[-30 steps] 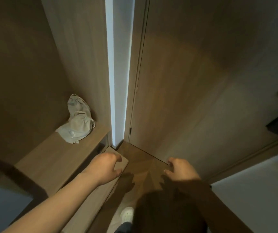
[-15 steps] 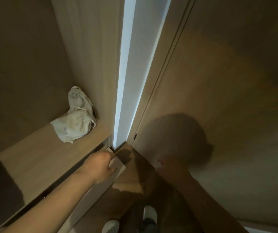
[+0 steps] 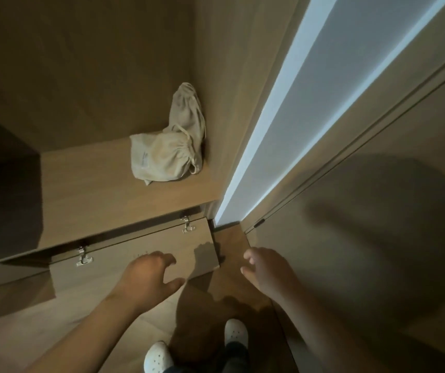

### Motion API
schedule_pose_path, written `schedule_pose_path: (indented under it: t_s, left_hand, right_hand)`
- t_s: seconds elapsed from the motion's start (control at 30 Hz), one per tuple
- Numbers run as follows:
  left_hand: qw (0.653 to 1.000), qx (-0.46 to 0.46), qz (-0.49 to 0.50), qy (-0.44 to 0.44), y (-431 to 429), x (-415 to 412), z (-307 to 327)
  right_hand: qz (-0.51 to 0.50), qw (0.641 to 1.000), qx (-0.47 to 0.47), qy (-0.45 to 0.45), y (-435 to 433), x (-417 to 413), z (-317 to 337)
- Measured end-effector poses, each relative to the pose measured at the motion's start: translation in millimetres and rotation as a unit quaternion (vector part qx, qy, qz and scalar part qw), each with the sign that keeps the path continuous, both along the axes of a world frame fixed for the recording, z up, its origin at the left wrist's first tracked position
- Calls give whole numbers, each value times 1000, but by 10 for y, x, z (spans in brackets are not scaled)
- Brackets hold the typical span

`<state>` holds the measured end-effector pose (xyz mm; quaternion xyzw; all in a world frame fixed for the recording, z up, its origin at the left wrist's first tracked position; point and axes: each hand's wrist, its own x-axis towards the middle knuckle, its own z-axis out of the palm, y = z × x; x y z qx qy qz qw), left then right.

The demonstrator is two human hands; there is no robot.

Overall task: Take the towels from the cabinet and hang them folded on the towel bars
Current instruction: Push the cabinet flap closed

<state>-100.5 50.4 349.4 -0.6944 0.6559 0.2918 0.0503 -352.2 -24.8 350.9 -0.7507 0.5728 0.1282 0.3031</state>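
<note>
1. Towels: I see none in my feed. The inside of the cabinet [image 3: 11, 292] is hidden by its door, so I cannot tell where they lie.
2. Door [image 3: 135, 254]: a wood flap hinged along its far edge. It stands open toward me, directly under my left hand.
3. Left hand [image 3: 148, 278]: the fingers are bent and parted over the door's face, and the thumb sticks out past the near edge. I cannot tell whether it clamps that edge or only rests there.
4. Right hand [image 3: 267, 270]: it is just right of the door's corner and apart from it. The fingers are loosely curled and spread, holding nothing, above the floor [image 3: 232, 243].
5. Hinges: two, metal. One [image 3: 188, 225] is ahead of the left hand, the other [image 3: 84, 257] to its left.
6. Shelf [image 3: 95, 189]: wood, beyond the door and ahead of the left hand.
7. Bags [image 3: 167, 154]: two pale drawstring bags in the shelf's right corner, ahead of the left hand. One lies flat. The other leans on the wall behind and touches it.
8. Light strip [image 3: 310, 103]: bright, rising from the floor corner ahead of the right hand.
9. Panel [image 3: 377, 184]: wood, right of the right hand, with a broad shadow on it.
10. Shoes: two, white and perforated, on the floor nearer me than both hands. One [image 3: 158, 356] is on the left, the other [image 3: 236, 333] on the right.
11. Dark block [image 3: 0, 184]: far left of the left hand. I cannot make it out.
</note>
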Motion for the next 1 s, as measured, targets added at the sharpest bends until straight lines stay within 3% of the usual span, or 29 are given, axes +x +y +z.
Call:
schedule_pose_path:
  t_s: [0.3, 0.63, 0.8, 1.0]
  left_hand:
    - [997, 11, 75, -19, 204, -132, -1978]
    - [997, -47, 2, -68, -239, -52, -4346]
    - [993, -84, -36, -77, -436, -67, -5031]
    - [992, -85, -47, -80, -275, -134, -5375]
  right_hand:
    - [45, 999, 7, 13, -172, -38, -2102]
    - [98, 993, -57, -19, -568, 33, -4512]
    - [83, 995, -47, -36, -796, 24, -5172]
    - [83, 993, -66, -46, -688, -90, -5570]
